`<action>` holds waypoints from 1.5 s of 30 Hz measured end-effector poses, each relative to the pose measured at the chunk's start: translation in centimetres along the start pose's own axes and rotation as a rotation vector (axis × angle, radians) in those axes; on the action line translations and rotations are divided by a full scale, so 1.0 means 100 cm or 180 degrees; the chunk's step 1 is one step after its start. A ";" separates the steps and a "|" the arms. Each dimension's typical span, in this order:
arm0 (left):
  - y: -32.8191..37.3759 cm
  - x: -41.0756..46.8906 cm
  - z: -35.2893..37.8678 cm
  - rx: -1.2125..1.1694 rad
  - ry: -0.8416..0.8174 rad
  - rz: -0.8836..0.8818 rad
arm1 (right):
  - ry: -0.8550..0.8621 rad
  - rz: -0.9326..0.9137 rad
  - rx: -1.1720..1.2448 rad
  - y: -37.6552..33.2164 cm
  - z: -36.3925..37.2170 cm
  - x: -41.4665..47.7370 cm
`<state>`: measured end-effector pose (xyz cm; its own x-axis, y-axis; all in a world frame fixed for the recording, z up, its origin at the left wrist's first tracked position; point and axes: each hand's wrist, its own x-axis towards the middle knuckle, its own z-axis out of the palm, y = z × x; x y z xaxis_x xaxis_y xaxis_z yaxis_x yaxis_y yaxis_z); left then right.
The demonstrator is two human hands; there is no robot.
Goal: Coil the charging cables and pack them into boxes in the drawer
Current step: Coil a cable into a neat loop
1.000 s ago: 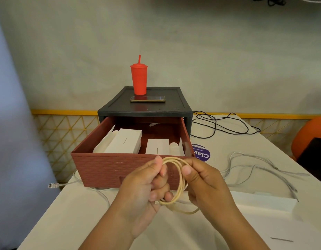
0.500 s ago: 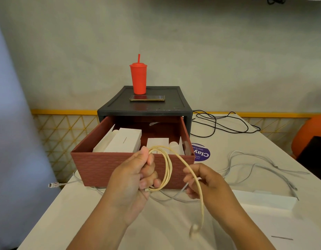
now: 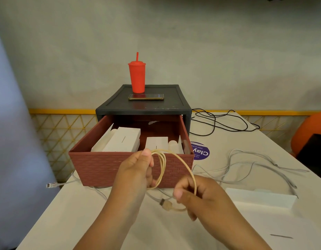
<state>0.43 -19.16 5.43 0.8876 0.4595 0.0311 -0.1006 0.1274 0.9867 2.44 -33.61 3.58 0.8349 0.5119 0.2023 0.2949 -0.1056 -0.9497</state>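
My left hand (image 3: 136,170) grips a partly wound coil of cream charging cable (image 3: 163,166) in front of the open brick-red drawer (image 3: 102,165). My right hand (image 3: 197,195) pinches the cable's loose end, with the plug (image 3: 167,204) hanging just left of its fingers. White boxes (image 3: 125,139) lie inside the drawer. More pale cables (image 3: 246,165) lie loose on the white table to the right, and a white box (image 3: 260,197) sits near my right forearm.
A black cabinet (image 3: 143,107) holds the drawer, with a red cup (image 3: 137,76) and a phone (image 3: 146,96) on top. Black cables (image 3: 219,121) trail behind on the right. A purple sticker (image 3: 201,153) marks the table. A connector (image 3: 51,185) hangs off the left edge.
My right hand has drawn the loose end of the cream cable down and back toward the coil, forming a further loop. My left hand keeps holding the coil in about the same place.
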 end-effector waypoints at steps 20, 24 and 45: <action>-0.005 -0.018 0.007 -0.1694 -0.1058 -0.1118 | 0.0261 0.0897 0.3010 0.022 0.004 0.017; -0.006 -0.018 0.010 -0.1126 -0.0731 -0.0603 | -0.0193 0.1146 0.3135 0.021 0.011 0.014; -0.014 -0.015 0.008 0.0151 -0.0312 0.0420 | -0.0395 0.1105 0.1840 0.017 0.022 0.007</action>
<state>-0.35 -20.77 4.09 0.9080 0.3811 0.1741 -0.1999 0.0288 0.9794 2.48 -31.52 1.61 0.7666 0.6282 -0.1331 -0.3044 0.1731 -0.9367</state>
